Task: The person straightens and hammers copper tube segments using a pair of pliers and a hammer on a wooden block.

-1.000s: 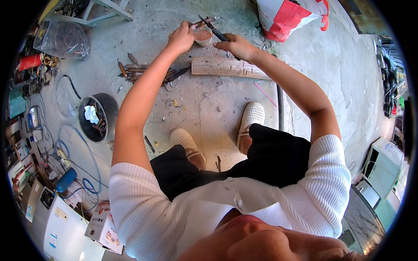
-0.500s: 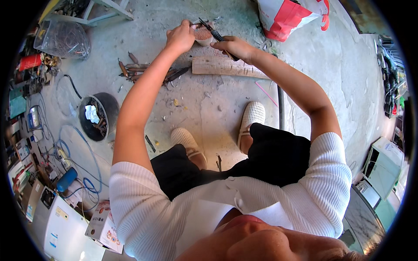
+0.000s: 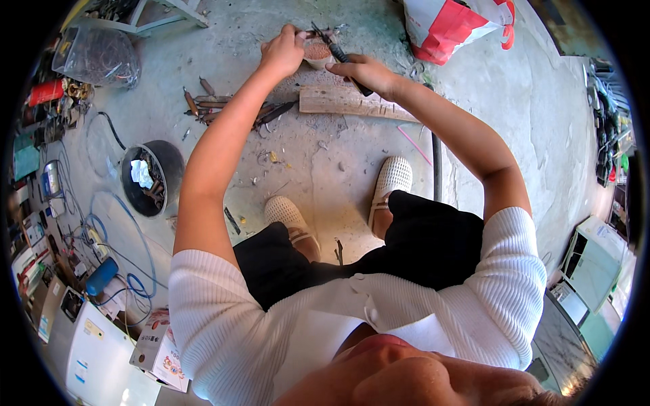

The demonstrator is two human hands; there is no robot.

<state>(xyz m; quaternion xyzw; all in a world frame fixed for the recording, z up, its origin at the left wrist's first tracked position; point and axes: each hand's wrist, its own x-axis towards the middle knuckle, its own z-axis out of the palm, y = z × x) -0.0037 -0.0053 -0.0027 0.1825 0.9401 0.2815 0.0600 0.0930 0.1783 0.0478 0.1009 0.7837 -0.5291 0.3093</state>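
My left hand (image 3: 283, 52) is closed at the far middle, fingers pinched on a small brown rod-like piece (image 3: 321, 34) above the cup's far rim. Its exact kind is too small to tell. My right hand (image 3: 367, 73) is wrapped round a slender black tool (image 3: 336, 51) with a ribbed grip. The tool's thin tip points far left, close to the brown piece. Below and between both hands stands a pale cup (image 3: 318, 64) filled with reddish-brown granules (image 3: 317, 51). A wooden board (image 3: 355, 101) lies on the floor just nearer than the cup.
Brown cylindrical pieces (image 3: 213, 103) lie heaped beside my left forearm. Farther left stand a black bucket (image 3: 172, 172) with scraps and a clear plastic bag (image 3: 101, 59). A red-and-white bag (image 3: 447, 30) stands far right. A black hose (image 3: 436, 166) runs near my right foot.
Both hands stay almost in place, still holding the brown piece and the black tool. The view has shifted very slightly.
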